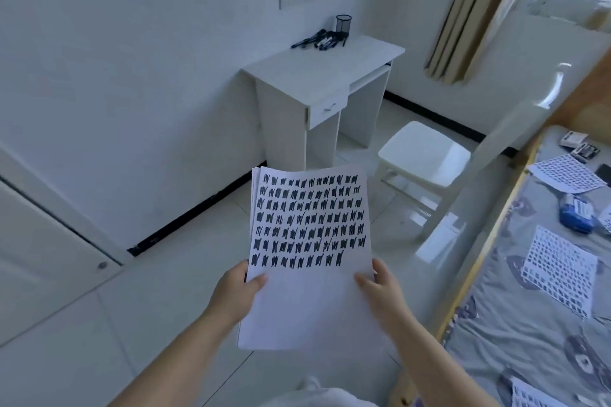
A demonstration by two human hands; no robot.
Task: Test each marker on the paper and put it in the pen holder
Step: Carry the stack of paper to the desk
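Note:
I hold a thin stack of white paper (307, 301) in front of me, its upper half filled with rows of black marker scribbles. My left hand (236, 291) grips its left edge and my right hand (380, 287) grips its right edge. Across the room a pile of several black markers (319, 40) lies on the far end of a small white desk (317, 73). A black mesh pen holder (344, 24) stands upright just behind the markers, against the wall.
A white chair (423, 155) stands on the tiled floor right of the desk. A bed (529, 324) at the right carries more scribbled sheets (558, 271) and a blue box (577, 213). A curtain hangs at the far right.

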